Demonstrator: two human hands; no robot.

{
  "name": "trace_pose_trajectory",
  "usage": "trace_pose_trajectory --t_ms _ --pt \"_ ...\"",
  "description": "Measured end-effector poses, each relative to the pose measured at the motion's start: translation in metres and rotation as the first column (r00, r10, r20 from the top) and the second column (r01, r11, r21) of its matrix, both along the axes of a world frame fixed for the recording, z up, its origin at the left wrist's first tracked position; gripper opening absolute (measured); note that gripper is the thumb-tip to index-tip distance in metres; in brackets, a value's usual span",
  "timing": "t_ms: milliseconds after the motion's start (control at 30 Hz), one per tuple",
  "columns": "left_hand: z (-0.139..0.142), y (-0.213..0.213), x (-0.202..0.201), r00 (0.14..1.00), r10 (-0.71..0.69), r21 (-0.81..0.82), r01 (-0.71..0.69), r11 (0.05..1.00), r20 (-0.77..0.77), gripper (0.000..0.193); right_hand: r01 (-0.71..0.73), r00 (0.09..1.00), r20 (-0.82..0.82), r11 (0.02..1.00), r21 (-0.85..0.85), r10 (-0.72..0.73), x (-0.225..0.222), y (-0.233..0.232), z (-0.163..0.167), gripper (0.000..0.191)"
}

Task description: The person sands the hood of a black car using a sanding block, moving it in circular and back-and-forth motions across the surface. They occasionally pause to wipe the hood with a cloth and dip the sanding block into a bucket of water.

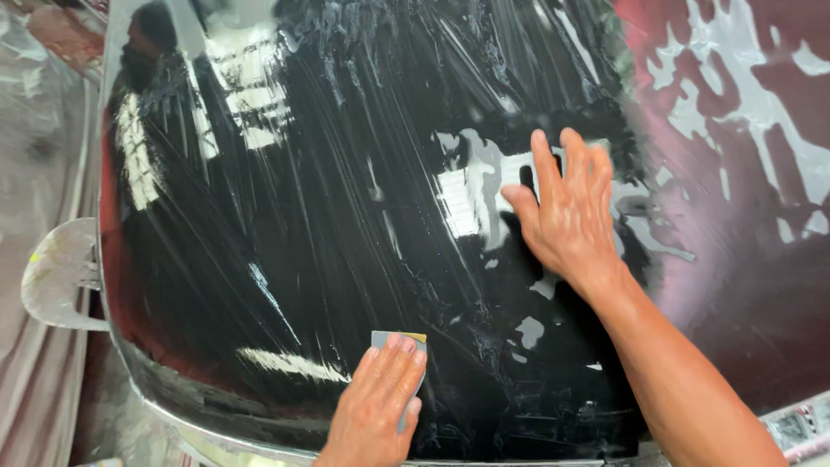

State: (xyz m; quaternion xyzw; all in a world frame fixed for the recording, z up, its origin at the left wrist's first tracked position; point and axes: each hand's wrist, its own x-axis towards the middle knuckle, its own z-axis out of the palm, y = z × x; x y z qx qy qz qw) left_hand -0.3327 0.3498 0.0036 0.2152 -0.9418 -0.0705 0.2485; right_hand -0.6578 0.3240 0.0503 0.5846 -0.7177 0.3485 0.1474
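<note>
A glossy black car panel fills the view, wet and streaked with pale residue. My left hand presses a small grey sanding block with a yellow edge flat on the panel near its lower rim. My right hand rests palm down, fingers spread, on the panel higher up and to the right, over a bright reflection patch. It holds nothing.
To the right the surface turns dark red with pale wet patches. Plastic sheeting covers the area at the left, and a masked rounded part sticks out beside the panel's left edge. The panel's lower rim curves along the bottom.
</note>
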Motion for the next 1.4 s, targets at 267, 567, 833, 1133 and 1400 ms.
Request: trace_pose_trajectory --t_ms 267,567,833,1133,1400 --pt "0.041 -0.259 -0.067 0.996 0.084 -0.349 -0.075 0.934 0.01 0.041 0.004 1.0 0.004 0.991 0.135 -0.005 -0.012 -0.032 -0.02 0.069" --pt "0.053 -0.456 -0.146 0.918 0.396 -0.183 -0.395 0.9 -0.037 0.035 -0.028 0.998 0.067 0.987 0.161 0.017 -0.016 -0.032 -0.014 0.068" --pt "0.018 -0.072 -0.052 0.997 -0.021 0.01 0.021 1.0 -0.075 0.04 -0.081 0.996 0.05 0.993 0.087 0.077 -0.015 -0.025 -0.016 0.066" --pt "0.024 -0.253 -0.087 1.0 0.016 -0.216 -0.01 0.976 0.027 0.035 -0.083 0.996 0.055 0.988 0.129 0.076 -0.017 -0.025 -0.015 0.069" --pt "0.074 -0.512 -0.224 0.93 0.347 -0.524 -0.236 0.819 0.123 0.025 -0.082 0.994 0.09 0.982 0.17 0.068 -0.023 -0.027 -0.012 0.073"
